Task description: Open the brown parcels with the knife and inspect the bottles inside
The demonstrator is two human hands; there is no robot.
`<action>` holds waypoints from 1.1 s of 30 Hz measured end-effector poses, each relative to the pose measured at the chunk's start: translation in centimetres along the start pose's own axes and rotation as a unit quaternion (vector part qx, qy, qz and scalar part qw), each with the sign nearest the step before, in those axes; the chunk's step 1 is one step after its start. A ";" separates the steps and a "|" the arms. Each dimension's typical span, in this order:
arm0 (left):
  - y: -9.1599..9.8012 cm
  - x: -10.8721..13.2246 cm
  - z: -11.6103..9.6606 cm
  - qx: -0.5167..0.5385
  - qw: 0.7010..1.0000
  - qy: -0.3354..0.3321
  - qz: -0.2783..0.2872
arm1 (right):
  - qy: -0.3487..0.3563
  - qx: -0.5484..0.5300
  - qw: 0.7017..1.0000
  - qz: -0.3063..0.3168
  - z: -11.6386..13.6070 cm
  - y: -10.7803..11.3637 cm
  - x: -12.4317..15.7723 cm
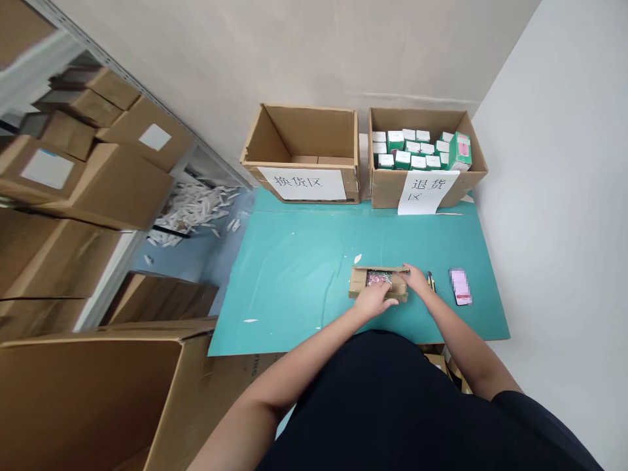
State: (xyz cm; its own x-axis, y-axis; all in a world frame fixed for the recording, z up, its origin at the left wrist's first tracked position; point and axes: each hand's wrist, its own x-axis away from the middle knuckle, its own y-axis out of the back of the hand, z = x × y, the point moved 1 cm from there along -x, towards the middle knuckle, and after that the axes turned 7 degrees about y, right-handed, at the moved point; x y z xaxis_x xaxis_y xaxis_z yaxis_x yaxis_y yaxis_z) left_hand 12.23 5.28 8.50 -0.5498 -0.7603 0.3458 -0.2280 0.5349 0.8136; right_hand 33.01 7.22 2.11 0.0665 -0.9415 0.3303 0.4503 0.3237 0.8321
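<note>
Here we are at the teal counter [289, 275], with a small cardboard carton [358, 284] sitting open in front of the person and a glittery pink packet [378, 278] showing inside. The left hand [371, 301] is draped over the carton's near side, the right hand [415, 278] is on its far corner, and the fingers are curved against the cardboard, though whether they're clenched I can't tell. Just to the right lies a yellow utility knife [430, 281], then a phone [460, 286], and beyond them waits a carton of green-and-white boxes [417, 140].
</note>
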 end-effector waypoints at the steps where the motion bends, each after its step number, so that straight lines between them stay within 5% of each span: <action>1: 0.4 0.2 0.9 0.015 1.000 0.027 -0.004 | -0.024 -0.009 0.999 -0.029 0.1 0.0 0.6; 4: 1.6 0.5 3.4 0.006 0.992 0.123 0.015 | -0.079 -0.030 0.985 -0.150 0.7 0.1 3.1; 6: 2.1 0.4 4.5 -0.018 0.987 0.153 0.039 | -0.025 -0.018 0.986 -0.166 1.5 0.3 4.4; 10: 2.5 -0.2 5.0 -0.060 0.990 0.100 0.074 | 0.217 0.017 0.976 -0.018 3.7 0.8 5.1; 13: 2.3 -0.9 4.4 -0.093 0.989 0.071 0.096 | 0.300 0.063 0.947 0.096 4.8 1.3 4.2; 17: 2.5 -1.8 3.8 -0.118 0.984 0.083 0.108 | 0.300 0.152 0.927 0.166 5.7 2.2 2.8; 24: 4.6 0.6 6.5 -0.105 0.984 0.123 0.070 | 0.373 0.201 0.902 0.080 6.0 5.5 3.4; 33: 0.9 3.9 11.4 0.248 0.938 0.237 -0.053 | 0.227 0.189 0.954 0.040 2.5 5.6 7.0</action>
State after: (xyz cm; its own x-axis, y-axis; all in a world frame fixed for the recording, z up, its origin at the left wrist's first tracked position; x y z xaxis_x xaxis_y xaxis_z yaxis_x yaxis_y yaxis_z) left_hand 0.74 6.99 5.28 -0.1107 -0.8351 0.5388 -0.6711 0.4627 0.5792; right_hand 33.74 2.69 10.16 0.5052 -0.8281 0.2429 0.0800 0.3252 0.9422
